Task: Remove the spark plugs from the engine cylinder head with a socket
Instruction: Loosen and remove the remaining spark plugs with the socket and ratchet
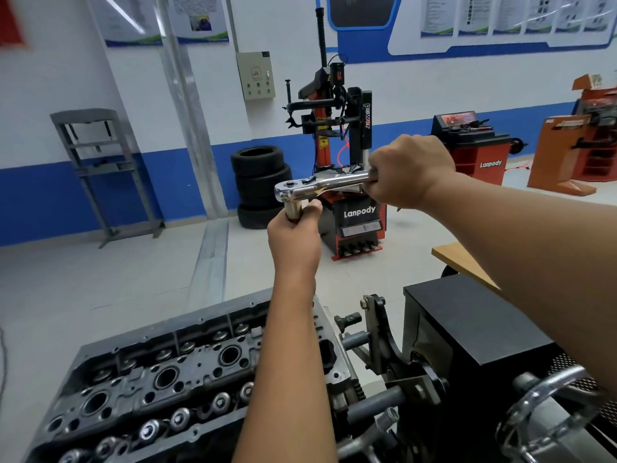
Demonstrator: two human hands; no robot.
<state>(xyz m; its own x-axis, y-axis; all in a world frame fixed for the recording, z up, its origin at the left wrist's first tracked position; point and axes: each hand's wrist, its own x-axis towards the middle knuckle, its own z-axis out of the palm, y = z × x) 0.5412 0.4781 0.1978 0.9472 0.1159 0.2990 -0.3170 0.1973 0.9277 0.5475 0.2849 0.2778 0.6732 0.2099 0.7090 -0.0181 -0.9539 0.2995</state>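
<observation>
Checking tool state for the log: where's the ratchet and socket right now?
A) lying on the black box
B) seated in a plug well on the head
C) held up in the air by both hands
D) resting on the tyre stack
C: the left hand grips the socket and the right hand grips the ratchet handle, well above the cylinder head.

Tyre changer point(347, 182) — "Lanpody", "power"; wheel balancer point(474, 145) — "Lanpody".

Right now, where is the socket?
In the head view, the socket hangs under the ratchet head, gripped by the left hand, held up above the cylinder head.
</observation>
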